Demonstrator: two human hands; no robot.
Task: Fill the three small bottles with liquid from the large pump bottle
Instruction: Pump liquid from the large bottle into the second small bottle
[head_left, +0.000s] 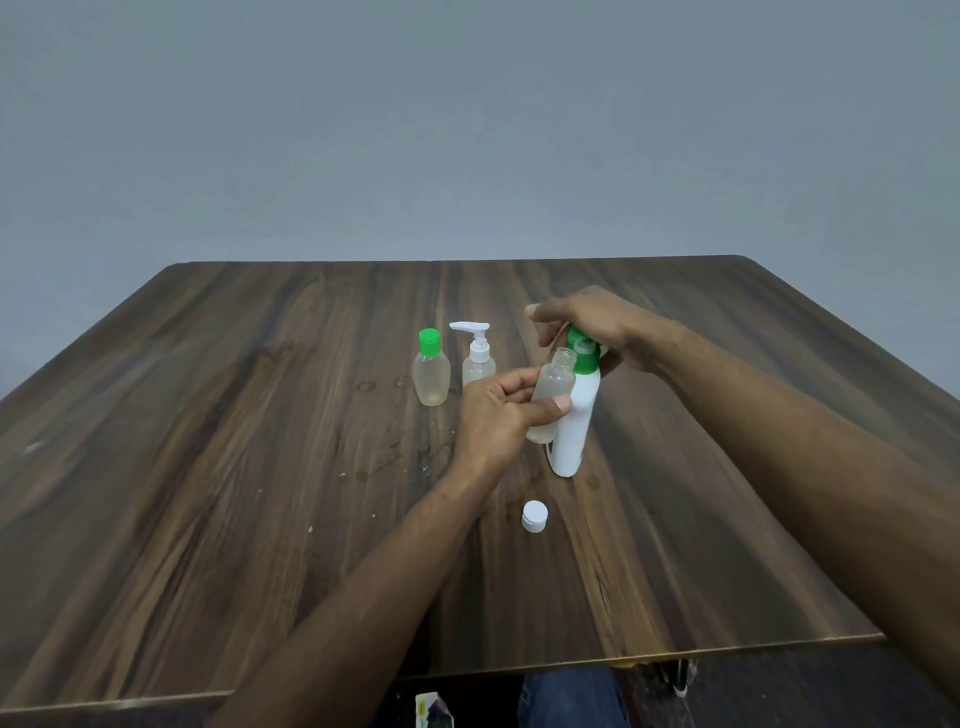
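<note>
- My left hand (498, 410) grips an uncapped small clear bottle (551, 395), thumb and fingers curled round its body, tilted with its mouth up toward the pump.
- My right hand (587, 327) rests on top of the large white pump bottle (574, 426), fingers curled over its green pump head (584, 353).
- Beyond my left hand stand a green-capped small bottle (431, 369) and a small white-pump bottle (477, 356).
- A white cap (534, 516) lies on the table (208, 467), nearer me than both hands.
</note>
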